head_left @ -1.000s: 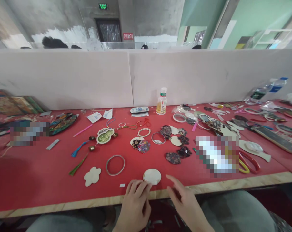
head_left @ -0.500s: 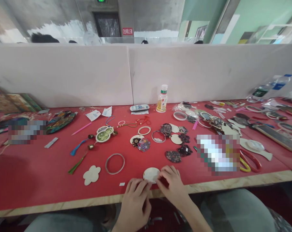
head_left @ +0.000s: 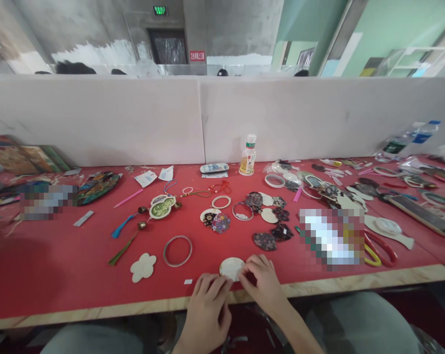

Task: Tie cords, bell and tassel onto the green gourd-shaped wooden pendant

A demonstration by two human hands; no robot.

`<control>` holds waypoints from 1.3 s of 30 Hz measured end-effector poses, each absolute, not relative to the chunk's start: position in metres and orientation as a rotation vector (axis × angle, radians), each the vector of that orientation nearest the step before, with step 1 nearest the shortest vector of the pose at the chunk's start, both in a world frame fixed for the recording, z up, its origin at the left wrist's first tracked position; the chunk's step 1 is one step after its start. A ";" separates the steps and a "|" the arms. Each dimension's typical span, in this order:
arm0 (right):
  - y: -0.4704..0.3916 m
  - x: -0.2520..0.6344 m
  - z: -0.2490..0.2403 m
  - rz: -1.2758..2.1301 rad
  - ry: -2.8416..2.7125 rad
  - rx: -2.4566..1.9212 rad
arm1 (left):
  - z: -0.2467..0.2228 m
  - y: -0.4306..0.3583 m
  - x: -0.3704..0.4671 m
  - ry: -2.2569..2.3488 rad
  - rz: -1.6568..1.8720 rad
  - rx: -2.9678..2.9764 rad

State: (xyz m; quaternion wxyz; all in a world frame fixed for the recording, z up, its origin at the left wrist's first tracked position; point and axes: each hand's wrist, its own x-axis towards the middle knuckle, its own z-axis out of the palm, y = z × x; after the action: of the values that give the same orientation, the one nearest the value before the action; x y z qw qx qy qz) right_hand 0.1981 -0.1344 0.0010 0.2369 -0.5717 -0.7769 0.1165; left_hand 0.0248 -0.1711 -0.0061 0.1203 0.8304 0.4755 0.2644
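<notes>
A pale oval piece (head_left: 231, 269) lies at the front edge of the red table (head_left: 107, 287). My left hand (head_left: 209, 307) has its curled fingers at the oval's lower left rim. At the right rim, the fingertips of my right hand (head_left: 261, 280) pinch the oval. A small white scrap (head_left: 188, 281) lies to the left of my left hand. Farther left are a clear ring (head_left: 177, 251) and a cream flower-shaped piece (head_left: 143, 267). Beyond the oval sit patterned round pieces (head_left: 220, 222) and dark patterned pieces (head_left: 265, 241).
A small bottle (head_left: 248, 155) stands near the white partition (head_left: 133, 120). Tassels with bells (head_left: 141, 225) and a green charm (head_left: 162, 207) lie at left. Red-handled scissors (head_left: 382, 246), a phone (head_left: 421, 215) and water bottles (head_left: 395, 146) are at right.
The view has tilted slightly upward, so the scene sits a little lower in the frame. Both hands keep nearly the same place at the oval.
</notes>
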 end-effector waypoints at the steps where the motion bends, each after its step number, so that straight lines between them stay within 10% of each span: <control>1: -0.134 0.198 0.000 0.307 -2.126 -1.567 | -0.006 -0.171 0.025 1.393 0.775 2.430; 39: -0.137 0.197 -0.003 0.272 -2.131 -1.611 | -0.015 -0.173 0.041 1.627 0.886 2.537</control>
State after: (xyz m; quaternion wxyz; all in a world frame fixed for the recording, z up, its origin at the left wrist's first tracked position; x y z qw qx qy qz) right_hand 0.1969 -0.1368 -0.0035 0.2264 -0.5844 -0.7730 0.0985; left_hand 0.0413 -0.1734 -0.0152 0.0002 0.8076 0.5178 0.2821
